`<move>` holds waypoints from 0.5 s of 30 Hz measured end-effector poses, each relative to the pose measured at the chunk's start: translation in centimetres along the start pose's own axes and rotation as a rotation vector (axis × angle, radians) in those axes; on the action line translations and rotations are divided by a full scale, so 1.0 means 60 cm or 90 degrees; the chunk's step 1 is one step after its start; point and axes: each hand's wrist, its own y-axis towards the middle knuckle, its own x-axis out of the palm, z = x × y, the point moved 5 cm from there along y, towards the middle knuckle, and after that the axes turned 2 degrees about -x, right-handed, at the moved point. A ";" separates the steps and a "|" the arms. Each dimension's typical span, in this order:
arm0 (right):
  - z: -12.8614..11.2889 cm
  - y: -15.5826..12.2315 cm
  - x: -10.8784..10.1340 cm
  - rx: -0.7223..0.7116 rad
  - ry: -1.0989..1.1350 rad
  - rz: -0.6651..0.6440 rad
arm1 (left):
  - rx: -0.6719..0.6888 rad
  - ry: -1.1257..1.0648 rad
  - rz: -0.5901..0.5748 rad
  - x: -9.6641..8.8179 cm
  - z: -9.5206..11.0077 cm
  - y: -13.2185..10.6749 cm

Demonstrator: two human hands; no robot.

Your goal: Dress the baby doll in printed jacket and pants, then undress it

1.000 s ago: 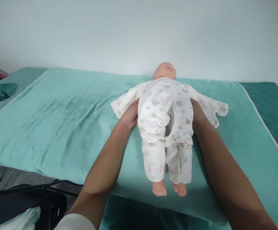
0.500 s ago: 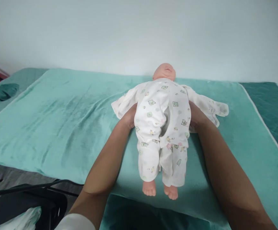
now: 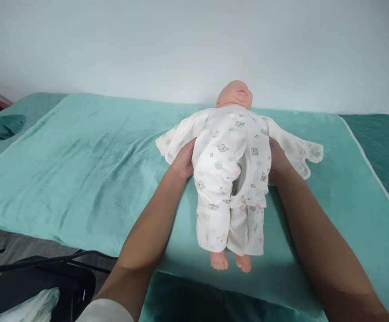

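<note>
A baby doll [image 3: 228, 152] in white clothes with small green and yellow prints is face up, its head toward the wall and its bare feet toward me. Both sleeves of the top spread out sideways. My left hand [image 3: 185, 160] grips the doll's side at the left, its fingers hidden beneath the body. On the opposite side my right hand [image 3: 277, 162] holds the doll the same way, with most of its fingers out of sight behind the clothes. The doll appears lifted slightly off the green sheet [image 3: 90, 170], though its back is hidden.
The sheet covers a padded bed, whose darker green cover [image 3: 375, 147] shows at the right. A face hole [image 3: 3, 127] is at the far left. Behind stands a pale wall [image 3: 130, 49]. Below left is a black bin-like object [image 3: 43, 281] with a plastic bag.
The doll has shifted a little up and to the right between my hands, and its head and feet have moved with it. Both hands keep their hold.
</note>
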 end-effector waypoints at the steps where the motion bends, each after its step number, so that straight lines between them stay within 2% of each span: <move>1: 0.000 0.000 -0.001 0.003 0.006 0.007 | 0.007 -0.001 0.001 0.000 0.002 0.000; 4: -0.001 -0.001 -0.004 0.034 0.023 0.031 | 0.035 0.009 0.010 0.000 0.008 -0.003; 9: 0.000 -0.002 -0.007 0.058 0.037 0.058 | 0.033 0.014 -0.015 0.004 0.004 -0.005; 15: 0.013 0.006 0.005 0.062 0.149 -0.052 | 0.073 0.055 -0.005 -0.008 0.004 0.000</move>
